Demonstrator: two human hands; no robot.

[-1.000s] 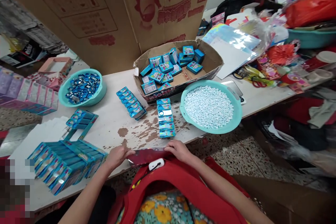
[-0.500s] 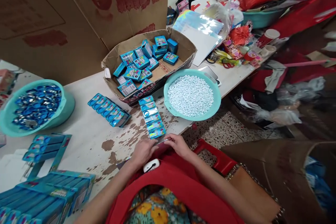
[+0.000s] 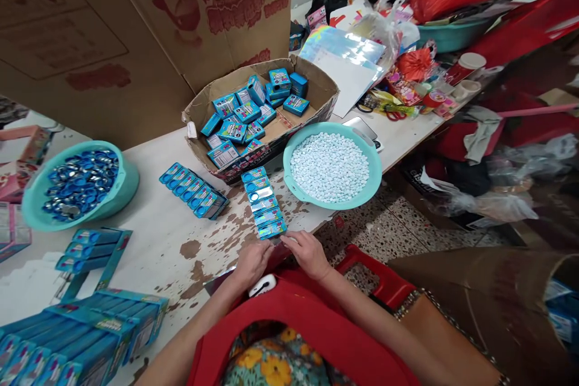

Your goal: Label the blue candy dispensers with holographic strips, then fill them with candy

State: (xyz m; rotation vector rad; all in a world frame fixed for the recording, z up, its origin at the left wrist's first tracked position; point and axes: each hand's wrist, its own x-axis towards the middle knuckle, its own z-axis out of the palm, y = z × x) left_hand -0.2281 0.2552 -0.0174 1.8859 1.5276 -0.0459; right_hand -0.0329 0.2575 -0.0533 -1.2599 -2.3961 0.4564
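Note:
My left hand (image 3: 253, 262) and my right hand (image 3: 308, 252) sit close together at the table's near edge, fingers curled on a dark red flat piece (image 3: 277, 253) that they mostly hide. Just beyond the fingertips lies a short row of blue tins (image 3: 265, 202). A second row of blue tins (image 3: 193, 190) lies to its left. A teal basin (image 3: 289, 160) of small white pellets stands to the right, and behind the rows a torn cardboard tray (image 3: 326, 89) holds several loose blue boxes.
A teal basin (image 3: 123, 184) of shiny blue caps stands at the left. Blue display boxes (image 3: 90, 325) are stacked at the lower left. A big carton (image 3: 136, 30) walls the back. Clutter fills the far right; a brown carton (image 3: 474, 289) stands on the floor.
My hands have come closer together on the dark red piece and nearer the short tin row. The view has swung to the right, then slightly back.

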